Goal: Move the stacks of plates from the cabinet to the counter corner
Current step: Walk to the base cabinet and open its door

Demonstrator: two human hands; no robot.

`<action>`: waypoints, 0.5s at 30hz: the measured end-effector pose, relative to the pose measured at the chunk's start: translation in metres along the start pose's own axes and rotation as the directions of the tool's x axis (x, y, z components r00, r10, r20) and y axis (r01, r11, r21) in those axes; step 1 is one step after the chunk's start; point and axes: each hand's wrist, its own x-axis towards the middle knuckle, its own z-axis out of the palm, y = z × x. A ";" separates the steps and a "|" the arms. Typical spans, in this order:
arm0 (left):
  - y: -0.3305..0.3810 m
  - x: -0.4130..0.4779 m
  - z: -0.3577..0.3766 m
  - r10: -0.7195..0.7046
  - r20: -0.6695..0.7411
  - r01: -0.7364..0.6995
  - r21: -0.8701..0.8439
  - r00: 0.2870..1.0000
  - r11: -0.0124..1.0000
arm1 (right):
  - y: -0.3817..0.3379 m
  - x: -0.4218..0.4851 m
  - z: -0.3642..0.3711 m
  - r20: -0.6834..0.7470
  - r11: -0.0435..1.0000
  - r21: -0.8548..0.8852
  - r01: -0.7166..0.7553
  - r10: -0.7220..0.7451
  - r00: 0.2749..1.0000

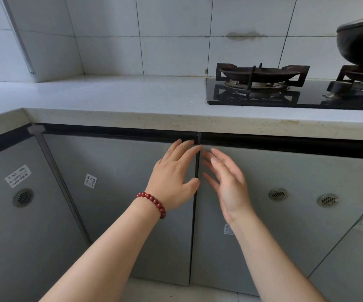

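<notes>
**Inspector:** Step in hand: opening. The left hand [174, 177] and right hand [226, 182], both spread and grasping nothing, sit at the dark seam between the two closed grey flat-panel cabinet doors [132, 192]. No plates are visible; presumably they are behind the doors.

**Clerk:** Next move?

**Inspector:** Fingertips must catch the door edges and pull outward. The pale speckled stone counter corner [56, 92] lies bare.

**Clerk:** Labels?

**Inspector:** Small white stickers [90, 181] are on the doors; the print is illegible.
</notes>
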 end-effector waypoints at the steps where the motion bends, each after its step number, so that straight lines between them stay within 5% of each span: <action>1: 0.001 0.000 0.000 -0.003 -0.007 0.003 -0.023 1.000 1.000 | 0.000 0.000 0.000 -0.004 1.000 -0.005 0.003 -0.003 1.000; 15: 0.017 -0.023 -0.007 -0.086 -0.083 0.068 -0.190 0.993 0.979 | -0.006 -0.009 0.001 0.051 1.000 -0.025 0.002 -0.001 0.999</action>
